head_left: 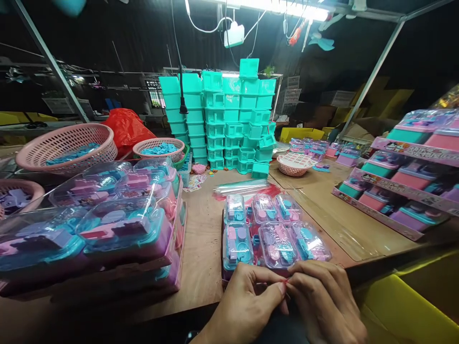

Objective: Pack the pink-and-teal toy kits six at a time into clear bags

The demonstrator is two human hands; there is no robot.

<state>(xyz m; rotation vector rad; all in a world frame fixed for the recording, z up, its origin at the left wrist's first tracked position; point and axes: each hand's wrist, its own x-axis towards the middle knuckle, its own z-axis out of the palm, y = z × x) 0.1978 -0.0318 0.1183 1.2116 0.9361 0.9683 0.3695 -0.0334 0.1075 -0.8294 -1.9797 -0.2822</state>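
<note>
My left hand (253,298) and my right hand (324,298) meet at the table's front edge, fingertips together. Both are closed in a pinch on a small red piece (286,281); most of it is hidden by the fingers, so its kind does not show. Just beyond them sits a group of toy boxes (278,239) with clear domed lids, pink, purple and turquoise parts showing inside. My fingers are close to the front boxes; whether they touch them I cannot tell.
Stacked toy boxes stand at the left (125,234) and in printed trays (394,186) at the right. Turquoise bins (218,114) are piled at the back. Pink baskets (71,143) hold blue parts. A black plug (183,106) hangs over the table; a yellow box (409,306) is lower right.
</note>
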